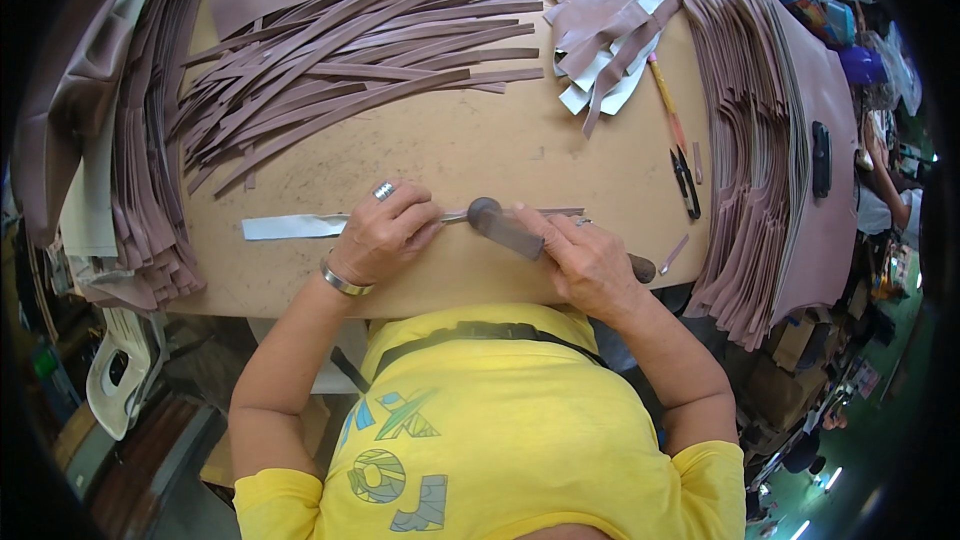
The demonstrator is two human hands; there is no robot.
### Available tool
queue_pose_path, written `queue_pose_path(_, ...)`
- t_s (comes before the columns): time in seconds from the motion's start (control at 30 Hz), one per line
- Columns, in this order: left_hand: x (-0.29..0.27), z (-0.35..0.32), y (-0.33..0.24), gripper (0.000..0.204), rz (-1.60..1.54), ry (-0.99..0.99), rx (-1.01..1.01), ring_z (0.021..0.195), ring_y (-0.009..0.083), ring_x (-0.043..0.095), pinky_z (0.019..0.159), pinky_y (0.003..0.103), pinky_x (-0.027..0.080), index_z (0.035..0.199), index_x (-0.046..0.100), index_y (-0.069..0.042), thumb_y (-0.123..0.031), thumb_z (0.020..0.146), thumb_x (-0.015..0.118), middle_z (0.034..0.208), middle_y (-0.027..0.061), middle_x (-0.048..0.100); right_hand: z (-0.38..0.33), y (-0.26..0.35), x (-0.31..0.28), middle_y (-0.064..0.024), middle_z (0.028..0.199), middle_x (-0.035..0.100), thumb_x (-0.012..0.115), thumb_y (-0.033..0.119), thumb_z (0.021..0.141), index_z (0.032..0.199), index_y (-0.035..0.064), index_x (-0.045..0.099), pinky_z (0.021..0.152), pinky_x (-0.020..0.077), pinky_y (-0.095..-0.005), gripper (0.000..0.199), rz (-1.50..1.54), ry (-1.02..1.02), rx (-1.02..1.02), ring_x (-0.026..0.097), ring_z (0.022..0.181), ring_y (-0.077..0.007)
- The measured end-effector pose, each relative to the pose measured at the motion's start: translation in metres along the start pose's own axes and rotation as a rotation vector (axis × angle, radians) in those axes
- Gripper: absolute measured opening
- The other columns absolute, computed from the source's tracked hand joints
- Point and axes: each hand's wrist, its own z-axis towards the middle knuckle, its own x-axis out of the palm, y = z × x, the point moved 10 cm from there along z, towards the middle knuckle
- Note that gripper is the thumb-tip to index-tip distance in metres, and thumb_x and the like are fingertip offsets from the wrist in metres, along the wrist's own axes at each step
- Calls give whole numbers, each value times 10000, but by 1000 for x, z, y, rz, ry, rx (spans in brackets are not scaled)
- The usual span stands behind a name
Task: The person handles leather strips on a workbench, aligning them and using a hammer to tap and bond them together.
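Note:
A hammer point(508, 231) with a round dark face lies over a narrow strip near the table's front edge, its head slightly blurred. My right hand point(590, 258) is closed round it, and the handle's end sticks out past my palm. My left hand point(388, 230) pinches the strip just left of the hammer head. White backing shows on the flat part of the strip point(292, 228) left of that hand. To the right the strip is folded narrow and brown, running under the hammer. Whether the hammer head touches it, I cannot tell.
Many loose brown strips point(330, 75) lie across the far left of the table point(480, 155). Wider brown-and-white pieces point(615, 25) are at the back. Stacked brown sheets stand at left point(150, 160) and right point(745, 140). Black snips point(685, 183) and a yellow pen point(662, 90) lie right.

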Motion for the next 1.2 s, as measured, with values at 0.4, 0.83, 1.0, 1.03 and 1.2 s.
queue_pose_path(0.4,1,0,0,172,18,21,21,720,238,576,643,337,468,820,648,-49,-29,681,747,825,70,607,8,16,-4,-55,784,556,580,19,727,1335,86,498,520,477,-331,618,-48,16,-35,567,596,-211)
queue_pose_path(0.83,4,0,0,162,-10,36,44,732,240,575,651,342,472,815,642,-44,-35,691,745,827,67,604,0,-2,-9,-53,874,617,597,20,711,1298,93,531,546,491,-335,596,-39,59,36,599,641,-223)
queue_pose_path(1.0,27,17,-17,175,-96,83,88,752,243,576,649,347,478,844,645,-56,-60,705,751,852,65,595,-11,1,-23,-74,968,653,588,1,706,1313,100,517,558,501,-336,619,17,-21,18,601,619,-229)
queue_pose_path(1.03,29,20,-18,184,-100,89,99,758,245,577,648,347,480,854,646,-57,-66,705,754,857,65,594,-13,-2,-18,-73,967,652,588,0,707,1314,101,517,557,501,-336,620,6,2,37,601,619,-230)
queue_pose_path(1.2,23,17,-14,195,-87,103,63,781,247,582,690,352,487,871,639,-72,-83,707,743,869,71,590,-17,-10,-6,-71,967,650,590,4,710,1329,105,505,556,503,-340,632,-17,66,84,599,616,-235)
